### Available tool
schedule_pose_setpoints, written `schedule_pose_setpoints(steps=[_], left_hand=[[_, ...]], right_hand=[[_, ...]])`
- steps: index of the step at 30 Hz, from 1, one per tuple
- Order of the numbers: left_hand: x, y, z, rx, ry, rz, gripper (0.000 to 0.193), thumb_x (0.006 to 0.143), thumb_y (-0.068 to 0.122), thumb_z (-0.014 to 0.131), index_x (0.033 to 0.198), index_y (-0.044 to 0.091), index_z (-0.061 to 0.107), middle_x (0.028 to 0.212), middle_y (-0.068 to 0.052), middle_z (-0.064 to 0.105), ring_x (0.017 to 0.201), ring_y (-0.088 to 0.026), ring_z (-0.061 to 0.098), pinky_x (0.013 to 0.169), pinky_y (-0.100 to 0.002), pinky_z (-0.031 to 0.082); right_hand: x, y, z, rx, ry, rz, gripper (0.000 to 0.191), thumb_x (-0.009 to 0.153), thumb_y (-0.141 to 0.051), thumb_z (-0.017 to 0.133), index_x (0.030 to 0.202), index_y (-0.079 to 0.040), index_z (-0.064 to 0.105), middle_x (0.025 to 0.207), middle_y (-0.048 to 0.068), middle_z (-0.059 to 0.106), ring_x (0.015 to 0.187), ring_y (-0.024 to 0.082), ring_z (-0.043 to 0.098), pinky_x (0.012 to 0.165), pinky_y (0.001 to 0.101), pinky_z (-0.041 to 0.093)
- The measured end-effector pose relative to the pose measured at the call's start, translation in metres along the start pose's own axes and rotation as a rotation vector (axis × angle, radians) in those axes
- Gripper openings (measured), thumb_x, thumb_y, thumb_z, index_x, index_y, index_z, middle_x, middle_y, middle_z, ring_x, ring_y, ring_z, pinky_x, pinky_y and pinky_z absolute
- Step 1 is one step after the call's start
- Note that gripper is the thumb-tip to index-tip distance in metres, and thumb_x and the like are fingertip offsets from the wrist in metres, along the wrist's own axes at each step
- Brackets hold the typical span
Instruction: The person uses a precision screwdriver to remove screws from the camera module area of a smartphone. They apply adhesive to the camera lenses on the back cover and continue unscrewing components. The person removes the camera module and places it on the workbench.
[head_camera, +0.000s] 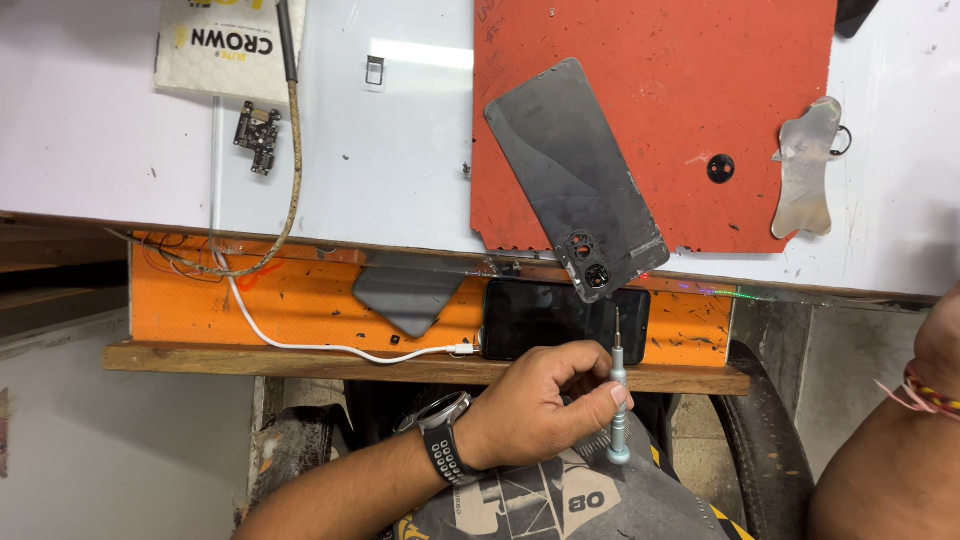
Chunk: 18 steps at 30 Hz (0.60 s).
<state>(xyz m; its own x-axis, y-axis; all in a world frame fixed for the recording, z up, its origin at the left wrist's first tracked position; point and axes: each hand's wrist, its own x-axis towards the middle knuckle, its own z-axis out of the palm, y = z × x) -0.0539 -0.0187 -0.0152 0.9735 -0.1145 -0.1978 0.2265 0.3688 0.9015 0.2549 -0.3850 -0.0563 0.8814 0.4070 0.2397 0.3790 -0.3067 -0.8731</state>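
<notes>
My left hand grips a slim silver precision screwdriver upright, tip pointing up, just below a black phone lying on the lower orange shelf. A white cable is plugged into the phone's left end. Above it a dark phone back cover with camera holes lies tilted on a red work mat, overhanging the table edge. My right hand shows only as a wrist with a thread bracelet at the right edge; its fingers are out of view.
A white table carries a small circuit board, a SIM tray, a white box, a braided cable, a metal pry tool and a small black ring. A grey cover lies on the shelf.
</notes>
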Motion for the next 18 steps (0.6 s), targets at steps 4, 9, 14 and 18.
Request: schedule_pose_setpoints(steps=[4, 9, 14, 18], left_hand=[[-0.001, 0.008, 0.0, 0.024, 0.031, 0.008, 0.031, 0.101, 0.032, 0.063, 0.102, 0.002, 0.068, 0.081, 0.0, 0.069, 0.071, -0.004, 0.061, 0.063, -0.023, 0.052], [-0.002, 0.016, 0.0, 0.051, 0.09, -0.01, 0.03, 0.101, 0.032, 0.062, 0.099, 0.002, 0.068, 0.079, 0.0, 0.069, 0.069, -0.005, 0.061, 0.062, -0.023, 0.052], [-0.002, 0.02, 0.001, 0.051, 0.094, -0.063, 0.029, 0.101, 0.031, 0.062, 0.098, 0.002, 0.068, 0.077, 0.0, 0.069, 0.067, -0.004, 0.059, 0.059, -0.023, 0.05], [-0.004, 0.021, 0.001, -0.088, 0.061, -0.04, 0.028, 0.105, 0.028, 0.06, 0.104, 0.002, 0.07, 0.089, 0.001, 0.072, 0.076, -0.002, 0.063, 0.068, -0.021, 0.053]], right_hand=[[0.0, -0.039, 0.031, -0.164, 0.099, 0.164, 0.034, 0.122, -0.027, 0.045, 0.12, 0.004, 0.058, 0.109, 0.005, 0.057, 0.099, 0.014, 0.053, 0.09, 0.0231, 0.045], [-0.003, -0.066, 0.046, -0.339, 0.104, 0.216, 0.034, 0.125, -0.031, 0.052, 0.116, 0.001, 0.06, 0.102, 0.003, 0.058, 0.09, 0.011, 0.052, 0.085, 0.0257, 0.045], [-0.01, -0.069, 0.044, -0.123, 0.072, 0.099, 0.025, 0.116, -0.024, 0.058, 0.118, 0.001, 0.062, 0.107, 0.006, 0.061, 0.092, 0.014, 0.056, 0.087, 0.0291, 0.049], [-0.037, -0.096, 0.06, -0.14, 0.118, -0.197, 0.021, 0.104, -0.019, 0.064, 0.113, 0.0, 0.065, 0.105, 0.008, 0.063, 0.088, 0.016, 0.06, 0.081, 0.0308, 0.052]])
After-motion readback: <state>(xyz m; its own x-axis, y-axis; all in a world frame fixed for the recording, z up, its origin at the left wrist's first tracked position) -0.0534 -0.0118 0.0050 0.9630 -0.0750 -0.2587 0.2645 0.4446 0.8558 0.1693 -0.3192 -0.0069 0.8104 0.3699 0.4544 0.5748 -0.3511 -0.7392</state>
